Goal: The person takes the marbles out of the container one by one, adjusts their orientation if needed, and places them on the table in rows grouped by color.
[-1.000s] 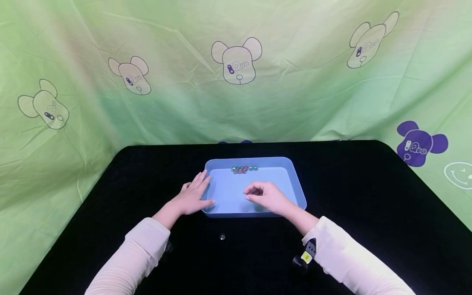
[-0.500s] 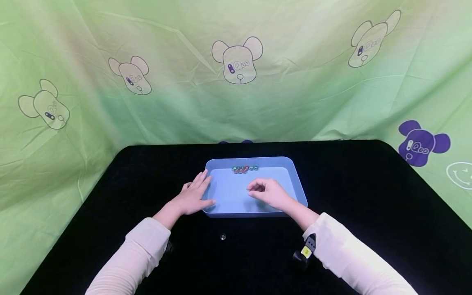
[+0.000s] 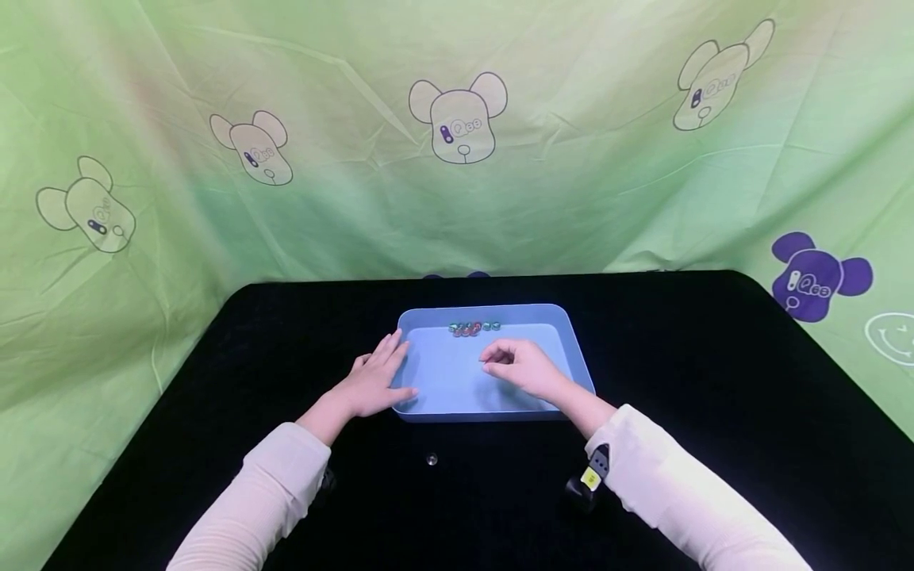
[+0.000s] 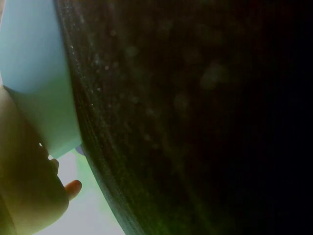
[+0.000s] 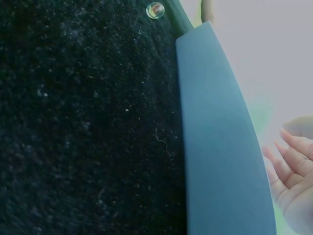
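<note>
Centre frame, head view: a light-blue tray (image 3: 575,357) sits on a black desk (image 3: 714,381), w/ a person's two hands working at it. Left hand (image 3: 374,379) lies flat against the tray's left outer wall, fingers straight and relaxed, thumb along the near corner; it grips nothing. Right hand (image 3: 521,366) hovers inside the tray, right of centre, fingers curled inward toward the thumb; whether they pinch anything can't be told, the spot being too small to read. A short row of small coloured marbles (image 3: 473,327), red, green and bluish, lies against the tray's far wall, upper centre of the tray, apart from both hands. One clear marble (image 3: 432,458) sits alone on the desk just below the tray's near edge, lower centre of frame, between the two cream sleeves (image 3: 264,500).

Left wrist view: tray wall (image 4: 39,83) at upper left w/ part of the hand at lower left, the rest dark cloth. Right wrist view: tray rim (image 5: 215,147) runs down mid-frame, loosely bent fingertips (image 5: 288,161) at right edge, the lone marble (image 5: 155,10) at top. Behind the desk hangs a green backdrop (image 3: 571,159) printed w/ cartoon bear heads.
</note>
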### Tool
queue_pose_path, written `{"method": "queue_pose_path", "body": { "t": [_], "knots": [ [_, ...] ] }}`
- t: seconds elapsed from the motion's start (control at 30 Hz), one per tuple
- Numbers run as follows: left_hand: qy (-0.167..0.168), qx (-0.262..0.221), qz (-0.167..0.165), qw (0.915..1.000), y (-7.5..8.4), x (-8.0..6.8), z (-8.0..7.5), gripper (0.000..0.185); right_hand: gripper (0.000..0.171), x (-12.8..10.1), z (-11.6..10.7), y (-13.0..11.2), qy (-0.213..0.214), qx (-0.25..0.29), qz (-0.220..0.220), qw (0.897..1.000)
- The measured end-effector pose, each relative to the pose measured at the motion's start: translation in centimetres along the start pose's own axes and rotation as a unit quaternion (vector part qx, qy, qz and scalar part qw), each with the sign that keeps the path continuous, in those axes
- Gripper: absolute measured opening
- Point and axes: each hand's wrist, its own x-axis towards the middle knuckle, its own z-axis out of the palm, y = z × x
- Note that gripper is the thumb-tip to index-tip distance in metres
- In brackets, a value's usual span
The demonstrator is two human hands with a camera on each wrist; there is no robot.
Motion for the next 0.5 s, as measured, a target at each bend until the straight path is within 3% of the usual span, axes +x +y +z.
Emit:
{"method": "queue_pose_path", "body": {
  "t": [0.5],
  "knots": [
    [0.000, 0.000, -0.003, 1.0000, -0.05, 0.00, 0.13, 0.078, 0.017, 0.99, -0.74, -0.42, 0.008, -0.017, 0.012, 1.000]
  ]
}}
